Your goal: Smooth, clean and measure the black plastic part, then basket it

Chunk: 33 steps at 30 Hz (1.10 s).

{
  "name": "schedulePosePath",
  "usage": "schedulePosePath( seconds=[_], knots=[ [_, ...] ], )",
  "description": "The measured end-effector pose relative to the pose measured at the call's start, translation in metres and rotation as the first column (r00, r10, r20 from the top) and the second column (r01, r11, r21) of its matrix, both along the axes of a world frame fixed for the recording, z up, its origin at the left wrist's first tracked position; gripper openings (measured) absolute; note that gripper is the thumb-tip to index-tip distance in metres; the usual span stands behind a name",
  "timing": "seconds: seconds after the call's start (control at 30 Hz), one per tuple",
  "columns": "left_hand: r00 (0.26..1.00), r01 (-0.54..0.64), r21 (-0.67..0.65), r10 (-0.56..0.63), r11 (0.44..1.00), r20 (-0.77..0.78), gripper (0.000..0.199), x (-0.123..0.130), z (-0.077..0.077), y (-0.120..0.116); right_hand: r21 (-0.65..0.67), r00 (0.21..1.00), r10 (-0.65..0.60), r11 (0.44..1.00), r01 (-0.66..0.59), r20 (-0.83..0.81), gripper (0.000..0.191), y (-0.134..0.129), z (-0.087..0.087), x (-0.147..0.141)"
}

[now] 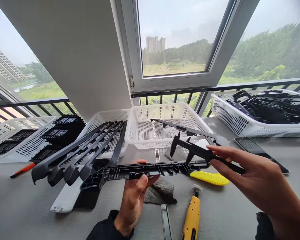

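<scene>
In the middle of the view, my left hand (pixel 135 198) grips a long black plastic trim piece (pixel 123 171) level above the table, thumb in front and fingers behind. Its ribbed side faces me, and its left end hooks downward. My right hand (pixel 252 176) pinches a black caliper (pixel 196 150) between thumb and fingers. The caliper's jaws are spread apart and point down just over the right half of the trim piece. Whether the jaw tips touch it I cannot tell.
Several similar trims (pixel 77 153) lean on a white basket (pixel 90 123) at left. Another white basket (pixel 150 143) stands centrally, with one trim (pixel 180 127) across it. A yellow rotary tool (pixel 192 216), grey cloth (pixel 161 191) and yellow-handled tool (pixel 211 177) lie near my hands.
</scene>
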<state>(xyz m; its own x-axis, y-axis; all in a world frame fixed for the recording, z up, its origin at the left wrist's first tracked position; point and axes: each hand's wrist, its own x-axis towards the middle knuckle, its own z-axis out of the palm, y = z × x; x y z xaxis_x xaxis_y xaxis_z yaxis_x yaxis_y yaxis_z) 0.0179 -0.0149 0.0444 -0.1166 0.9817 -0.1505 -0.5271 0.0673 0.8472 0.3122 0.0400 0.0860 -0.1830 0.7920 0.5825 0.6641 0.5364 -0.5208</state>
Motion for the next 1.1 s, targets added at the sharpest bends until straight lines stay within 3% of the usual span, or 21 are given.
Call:
schedulePosePath(
  seconds=[0.07, 0.23, 0.43, 0.73, 0.93, 1.1],
  knots=[
    [1.000, 0.012, 0.022, -0.011, 1.000, -0.016, 0.045, 0.003, 0.000, -0.001, 0.012, 0.999, 0.029, 1.000, -0.028, -0.032, 0.023, 0.001, -0.001, -0.006],
    [0.996, 0.044, -0.041, -0.047, 0.998, -0.071, 0.045, 0.006, -0.006, 0.000, -0.021, 0.968, 0.249, 0.968, -0.249, 0.009, 0.028, -0.005, 0.001, -0.044],
    [0.981, 0.130, -0.077, -0.139, 0.989, -0.132, 0.046, 0.011, -0.005, -0.003, -0.035, 0.958, 0.281, 0.959, -0.280, 0.056, 0.027, -0.007, 0.001, -0.051],
    [0.961, 0.204, -0.119, -0.222, 0.972, -0.166, 0.065, 0.014, -0.003, -0.010, -0.221, 0.939, 0.344, 0.918, -0.329, 0.030, 0.030, -0.005, -0.007, -0.048],
    [0.957, 0.231, -0.124, -0.248, 0.965, -0.148, 0.049, 0.013, -0.003, -0.009, -0.261, 0.933, 0.361, 0.900, -0.348, 0.000, 0.029, -0.003, -0.006, -0.046],
    [0.960, 0.223, -0.111, -0.238, 0.969, -0.150, 0.052, 0.013, -0.002, -0.009, -0.275, 0.937, 0.348, 0.900, -0.339, -0.017, 0.030, -0.002, -0.008, -0.048]
  ],
)
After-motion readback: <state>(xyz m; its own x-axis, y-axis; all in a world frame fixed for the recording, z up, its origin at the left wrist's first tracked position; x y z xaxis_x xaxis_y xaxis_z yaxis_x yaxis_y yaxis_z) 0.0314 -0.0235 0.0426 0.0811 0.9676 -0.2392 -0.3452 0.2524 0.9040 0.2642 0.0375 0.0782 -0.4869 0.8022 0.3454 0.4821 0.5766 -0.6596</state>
